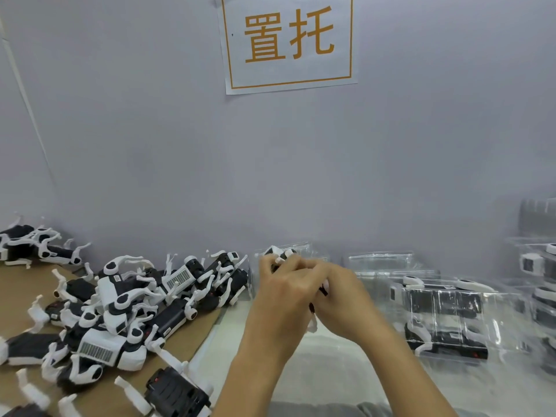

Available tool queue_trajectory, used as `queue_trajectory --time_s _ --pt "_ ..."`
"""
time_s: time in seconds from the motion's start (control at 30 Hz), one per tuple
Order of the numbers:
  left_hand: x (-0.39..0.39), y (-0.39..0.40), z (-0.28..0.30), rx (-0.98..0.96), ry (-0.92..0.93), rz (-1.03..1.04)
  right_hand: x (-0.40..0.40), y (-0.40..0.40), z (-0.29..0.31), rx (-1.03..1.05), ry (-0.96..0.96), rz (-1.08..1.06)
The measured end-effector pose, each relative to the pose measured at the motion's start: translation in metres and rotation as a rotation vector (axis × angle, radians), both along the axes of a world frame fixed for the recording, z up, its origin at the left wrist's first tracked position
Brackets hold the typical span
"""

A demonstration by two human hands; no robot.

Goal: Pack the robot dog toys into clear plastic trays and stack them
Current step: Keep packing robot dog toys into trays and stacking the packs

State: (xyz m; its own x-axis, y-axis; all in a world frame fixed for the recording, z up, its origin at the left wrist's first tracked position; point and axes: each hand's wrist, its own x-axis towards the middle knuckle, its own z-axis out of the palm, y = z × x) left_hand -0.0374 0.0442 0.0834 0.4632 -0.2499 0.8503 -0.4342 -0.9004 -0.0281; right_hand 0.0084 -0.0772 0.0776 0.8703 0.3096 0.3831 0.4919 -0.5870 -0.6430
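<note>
Leftmost, your loose robot dog toys (120, 308) lie heaped on a brown cardboard sheet (27, 290), legs tangled, likely dumped there so you can draw from the pile without sorting; a few more toys (27, 246) sit apart at the far left by the wall. Moving centre, your left hand (279, 299) and right hand (346, 302) meet above the bench, fingers of both curled round one toy (278, 254), of which only white and black bits show past the knuckles and a white leg below the palms. You seem to be folding its legs in so it fits a tray cavity, though the blur hides the exact grip. Just behind the hands an open clear tray (301, 248) waits against the wall, probably the next to be filled, so the held toy is near its slot yet not seated. Right of the hands, empty trays (382, 261) lie flat, and beside them a filled tray (445, 317) holds toys side by side under clear plastic. At the far right edge more packed trays (538, 266) stand stacked, kept clear of your working space. On the wall above hangs a paper sign (288, 40) with orange characters.
</note>
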Motion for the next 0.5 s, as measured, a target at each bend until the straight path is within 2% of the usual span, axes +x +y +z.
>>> queue_trajectory --time_s 0.1,0.17,0.27,0.33,0.43,0.5 --pt "-0.001 0.002 0.001 -0.15 -0.136 -0.016 0.005 -0.002 -0.005 -0.016 -0.066 -0.199" --pt "-0.004 0.005 0.005 -0.463 -0.111 -0.066 0.008 -0.004 -0.008 0.043 -0.07 -0.243" --pt "-0.01 0.018 0.012 -0.944 0.095 -0.145 0.01 -0.005 -0.008 0.162 -0.065 -0.187" --pt "-0.01 0.025 0.015 -1.134 0.271 -0.283 0.008 -0.003 -0.007 0.173 -0.11 -0.111" --pt "-0.006 0.025 0.015 -1.156 0.533 -0.455 0.003 0.004 -0.007 0.115 -0.198 -0.011" --pt "-0.002 0.019 0.012 -1.106 0.523 -0.398 0.001 0.009 -0.007 0.065 -0.238 0.026"
